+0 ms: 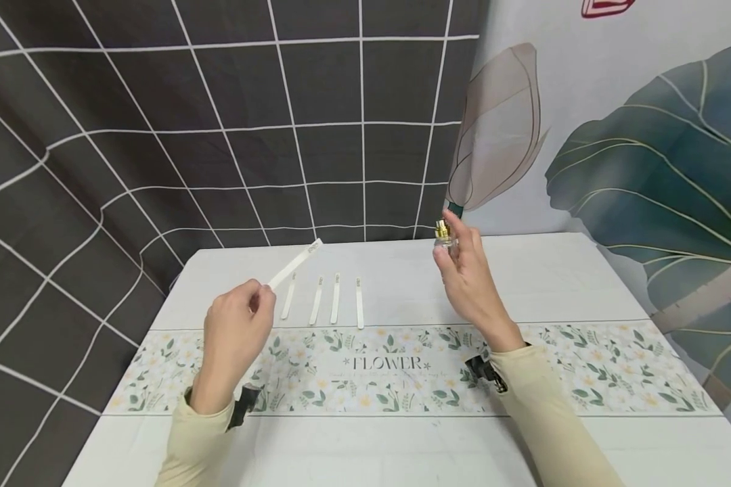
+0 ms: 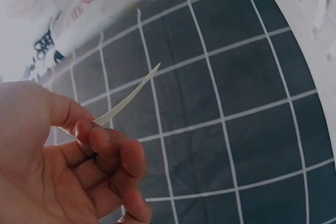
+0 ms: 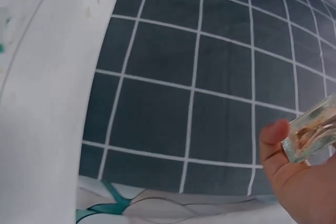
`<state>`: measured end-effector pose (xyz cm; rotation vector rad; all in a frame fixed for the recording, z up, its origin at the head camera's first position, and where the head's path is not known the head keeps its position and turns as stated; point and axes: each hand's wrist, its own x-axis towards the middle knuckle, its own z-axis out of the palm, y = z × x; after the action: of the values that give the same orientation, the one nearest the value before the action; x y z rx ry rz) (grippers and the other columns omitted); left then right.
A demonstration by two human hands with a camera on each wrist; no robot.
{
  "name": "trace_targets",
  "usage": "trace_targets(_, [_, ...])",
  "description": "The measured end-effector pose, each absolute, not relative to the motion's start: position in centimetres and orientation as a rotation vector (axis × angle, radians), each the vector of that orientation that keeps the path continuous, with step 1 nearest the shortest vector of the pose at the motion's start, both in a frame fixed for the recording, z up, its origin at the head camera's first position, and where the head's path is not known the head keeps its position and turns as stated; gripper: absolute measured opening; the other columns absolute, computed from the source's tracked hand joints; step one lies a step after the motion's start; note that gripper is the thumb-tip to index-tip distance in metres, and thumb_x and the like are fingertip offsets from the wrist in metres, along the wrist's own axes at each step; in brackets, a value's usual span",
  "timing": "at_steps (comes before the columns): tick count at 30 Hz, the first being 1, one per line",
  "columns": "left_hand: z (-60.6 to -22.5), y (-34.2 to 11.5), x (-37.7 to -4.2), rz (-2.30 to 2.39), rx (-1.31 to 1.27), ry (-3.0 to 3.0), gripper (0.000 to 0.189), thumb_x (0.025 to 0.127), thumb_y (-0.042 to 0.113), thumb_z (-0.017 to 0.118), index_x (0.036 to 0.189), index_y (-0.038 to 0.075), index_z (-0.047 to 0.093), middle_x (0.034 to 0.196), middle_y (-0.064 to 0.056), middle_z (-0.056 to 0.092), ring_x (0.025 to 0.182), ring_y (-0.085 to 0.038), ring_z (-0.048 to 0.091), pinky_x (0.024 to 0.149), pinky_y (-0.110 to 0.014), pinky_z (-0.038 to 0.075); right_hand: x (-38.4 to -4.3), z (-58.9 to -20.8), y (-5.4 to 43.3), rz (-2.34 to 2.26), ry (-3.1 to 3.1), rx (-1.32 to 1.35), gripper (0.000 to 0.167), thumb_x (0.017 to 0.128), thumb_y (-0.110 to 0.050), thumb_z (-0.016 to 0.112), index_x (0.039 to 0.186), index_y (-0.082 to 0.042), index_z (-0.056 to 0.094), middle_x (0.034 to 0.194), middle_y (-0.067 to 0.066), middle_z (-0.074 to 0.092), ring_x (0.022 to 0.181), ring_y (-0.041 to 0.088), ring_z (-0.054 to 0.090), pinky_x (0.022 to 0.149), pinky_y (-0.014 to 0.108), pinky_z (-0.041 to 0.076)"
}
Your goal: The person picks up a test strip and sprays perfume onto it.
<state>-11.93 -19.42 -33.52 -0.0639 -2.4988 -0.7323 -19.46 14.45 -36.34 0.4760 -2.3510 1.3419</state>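
My left hand (image 1: 236, 335) pinches one end of a white perfume test strip (image 1: 295, 263) between thumb and fingers. The strip slants up and to the right, above the table; in the left wrist view it appears edge-on and slightly bent (image 2: 128, 99). On the right, my right hand (image 1: 474, 287) grips a small glass perfume bottle (image 3: 314, 130) with a gold spray top (image 1: 442, 228). Its index finger lies on or close to the sprayer's top. Much of the bottle is hidden by the fingers in the head view. A wide gap separates the hands.
Several more test strips (image 1: 336, 298) lie roughly side by side on the white table (image 1: 402, 291), between the hands and nearer the left. A floral band with the word FLOWER (image 1: 386, 363) crosses the table. Behind hang a dark gridded cloth (image 1: 323, 88) and a leaf-print curtain (image 1: 585, 196).
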Motion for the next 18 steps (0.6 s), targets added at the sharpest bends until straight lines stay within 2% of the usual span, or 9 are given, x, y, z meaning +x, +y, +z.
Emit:
trace_targets(3, [-33.2, -18.7, -11.4, -0.747, -0.077, -2.479, 0.034, 0.098, 0.01, 0.052, 0.064, 0.012, 0.054, 0.055, -0.001, 0.049, 0.048, -0.016, 0.038, 0.047, -0.029, 0.03, -19.1, -35.8, 13.6, 1.33, -2.333, 0.483, 0.058, 0.109, -0.035, 0.045, 0.161, -0.04, 0.022, 0.12, 0.017, 0.036, 0.083, 0.022, 0.038, 0.071, 0.039, 0.035])
trace_targets(7, [-32.8, -18.1, -11.0, -0.775, -0.106, -2.449, 0.032, 0.097, 0.009, 0.054, 0.065, 0.012, 0.054, 0.057, -0.001, 0.052, 0.049, -0.015, 0.038, 0.048, -0.03, 0.03, -18.8, -35.0, 12.4, 1.329, -2.299, 0.49, 0.056, 0.108, -0.036, 0.047, 0.16, -0.037, 0.026, 0.122, 0.018, 0.037, 0.08, 0.024, 0.038, 0.07, 0.04, 0.035])
trace_targets(11, [-32.6, -17.6, -10.8, -0.789, -0.137, -2.424, 0.031, 0.096, 0.008, 0.056, 0.065, 0.013, 0.053, 0.059, 0.0, 0.052, 0.049, -0.015, 0.037, 0.049, -0.031, 0.031, -18.6, -34.2, 11.3, 1.339, -2.288, 0.488, 0.053, 0.107, -0.033, 0.05, 0.157, -0.032, 0.032, 0.107, 0.013, 0.05, 0.072, 0.024, 0.044, 0.066, 0.04, 0.038])
trace_targets(14, [-32.7, -17.4, -10.7, -0.786, -0.158, -2.413, 0.032, 0.095, 0.008, 0.056, 0.064, 0.013, 0.051, 0.058, 0.0, 0.051, 0.05, -0.015, 0.036, 0.05, -0.031, 0.031, -18.4, -33.7, 10.5, 1.36, -2.279, 0.492, 0.055, 0.105, -0.031, 0.052, 0.157, -0.032, 0.034, 0.094, 0.008, 0.051, 0.07, 0.022, 0.045, 0.064, 0.039, 0.039])
trace_targets(18, [-32.7, -17.3, -10.6, -0.778, -0.175, -2.399, 0.032, 0.095, 0.006, 0.055, 0.064, 0.013, 0.051, 0.058, 0.001, 0.051, 0.05, -0.015, 0.036, 0.049, -0.03, 0.03, -18.1, -33.3, 9.7, 1.369, -2.266, 0.51, 0.056, 0.105, -0.03, 0.053, 0.158, -0.031, 0.035, 0.098, 0.007, 0.047, 0.071, 0.022, 0.043, 0.064, 0.038, 0.037])
